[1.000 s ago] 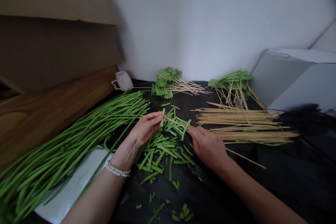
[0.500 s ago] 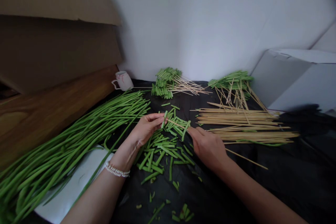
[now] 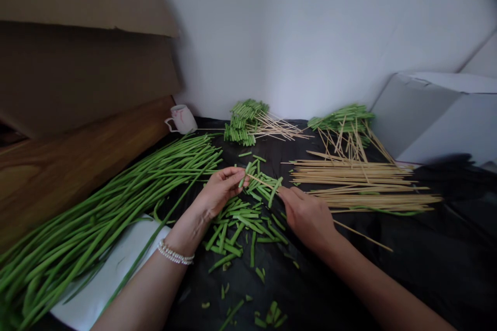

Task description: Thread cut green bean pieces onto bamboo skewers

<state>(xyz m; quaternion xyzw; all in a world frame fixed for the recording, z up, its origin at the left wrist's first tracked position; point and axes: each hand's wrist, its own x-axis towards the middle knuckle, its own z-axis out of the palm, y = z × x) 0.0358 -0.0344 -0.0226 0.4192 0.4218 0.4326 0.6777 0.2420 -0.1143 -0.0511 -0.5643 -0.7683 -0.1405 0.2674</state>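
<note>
My left hand [image 3: 223, 186] pinches a short cut piece of green stem [image 3: 245, 175] between thumb and fingers, at the tip of a thin wooden skewer [image 3: 261, 181]. Wrapped around that skewer is my right hand [image 3: 308, 214], its fingers closed. One piece of stem [image 3: 275, 192] sits crosswise on the skewer, close to the right fingers. The skewer's far end sticks out behind the right hand. Below both hands lies a loose pile of cut green stems [image 3: 243, 222] on black sheeting [image 3: 310, 289].
Long uncut green stems [image 3: 116, 191] spread at left, partly over a white board [image 3: 112, 264]. Bare skewers [image 3: 357, 173] lie at right. Finished skewers with stems [image 3: 248, 119] are at the back, another heap [image 3: 345, 119] farther right. A mug [image 3: 182, 119] stands by the wall; boxes [image 3: 438, 114] flank the sheeting.
My left hand has shifted slightly right with its piece of stem, which is now at the skewer's tip. The right hand is nearly still.
</note>
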